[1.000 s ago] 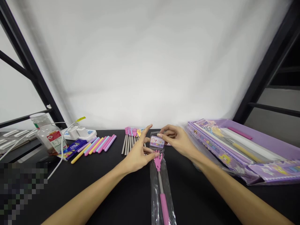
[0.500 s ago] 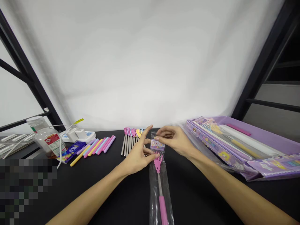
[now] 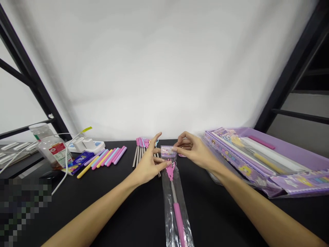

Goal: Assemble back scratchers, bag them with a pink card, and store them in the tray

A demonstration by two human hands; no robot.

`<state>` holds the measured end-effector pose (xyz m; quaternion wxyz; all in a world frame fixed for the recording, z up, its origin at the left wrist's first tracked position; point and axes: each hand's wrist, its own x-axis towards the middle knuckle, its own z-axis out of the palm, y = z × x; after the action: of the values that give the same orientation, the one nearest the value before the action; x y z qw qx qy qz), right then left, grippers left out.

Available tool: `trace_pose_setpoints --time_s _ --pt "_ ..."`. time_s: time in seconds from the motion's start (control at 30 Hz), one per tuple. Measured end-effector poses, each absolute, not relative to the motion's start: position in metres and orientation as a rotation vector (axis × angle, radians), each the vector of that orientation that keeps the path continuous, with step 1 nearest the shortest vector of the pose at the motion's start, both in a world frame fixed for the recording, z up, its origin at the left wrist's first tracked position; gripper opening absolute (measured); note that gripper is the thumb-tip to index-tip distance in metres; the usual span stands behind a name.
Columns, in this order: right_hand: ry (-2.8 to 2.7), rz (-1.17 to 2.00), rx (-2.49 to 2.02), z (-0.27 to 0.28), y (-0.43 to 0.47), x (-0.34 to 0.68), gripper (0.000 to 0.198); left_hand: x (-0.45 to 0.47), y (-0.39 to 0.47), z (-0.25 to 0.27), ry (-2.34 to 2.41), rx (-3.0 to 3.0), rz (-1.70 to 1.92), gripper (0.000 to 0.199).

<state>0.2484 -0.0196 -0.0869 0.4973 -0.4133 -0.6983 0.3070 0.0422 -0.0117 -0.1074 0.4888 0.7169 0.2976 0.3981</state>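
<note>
Before a white wall (image 3: 164, 75), on a black desk (image 3: 123, 219), lies a pink scratcher (image 3: 179, 219) in a clear bag (image 3: 168, 204). The left hand (image 3: 147, 167) pinches the bag's top; the right hand's (image 3: 194, 151) fingers grip a small card (image 3: 168, 152) just beyond.

A bag (image 3: 167, 202) lies across the middle of the tabletop (image 3: 218, 223) with a scratcher (image 3: 179, 219) inside it; a label (image 3: 168, 151) sits at its far end, between the left hand (image 3: 147, 164) and right hand (image 3: 195, 152). Behind the left hand is a row of scratchers (image 3: 139, 151) — left of those, the tubes (image 3: 102, 158), then a packet (image 3: 78, 164) and jar (image 3: 52, 147). A power strip (image 3: 96, 146) lies behind the packet. On the right stands a box (image 3: 295, 151) — sticks (image 3: 269, 163) lie in it.
</note>
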Motion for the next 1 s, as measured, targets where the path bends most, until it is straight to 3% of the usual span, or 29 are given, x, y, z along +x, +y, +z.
trace_pose_setpoints --time_s 0.23,0.33,0.43,0.53,0.63,0.9,1.0 --pt "-1.675 0.722 -1.075 -0.089 -0.018 0.248 0.034 0.044 -0.009 -0.111 0.719 1.743 0.963 0.087" --pt "-1.651 0.840 -1.185 -0.087 -0.022 0.245 0.037 0.043 -0.003 -0.110 0.710 1.767 1.043 0.057" --pt "-1.680 1.168 -1.247 -0.088 -0.026 0.240 0.038 0.040 0.006 -0.110 0.842 1.764 1.216 0.028" --pt "-1.797 1.300 -1.195 -0.091 -0.029 0.235 0.037 0.033 0.016 -0.110 1.011 1.667 1.404 0.030" --pt "-1.835 1.143 -1.192 -0.092 -0.028 0.236 0.030 0.027 0.020 -0.108 1.022 1.627 1.481 0.036" --pt "-1.820 0.980 -1.350 -0.062 -0.028 0.275 0.019 0.054 0.010 -0.088 0.920 1.751 1.201 0.060" --pt "-1.788 0.901 -1.414 -0.044 -0.030 0.307 0.020 0.077 0.006 -0.078 0.943 1.874 1.055 0.056"
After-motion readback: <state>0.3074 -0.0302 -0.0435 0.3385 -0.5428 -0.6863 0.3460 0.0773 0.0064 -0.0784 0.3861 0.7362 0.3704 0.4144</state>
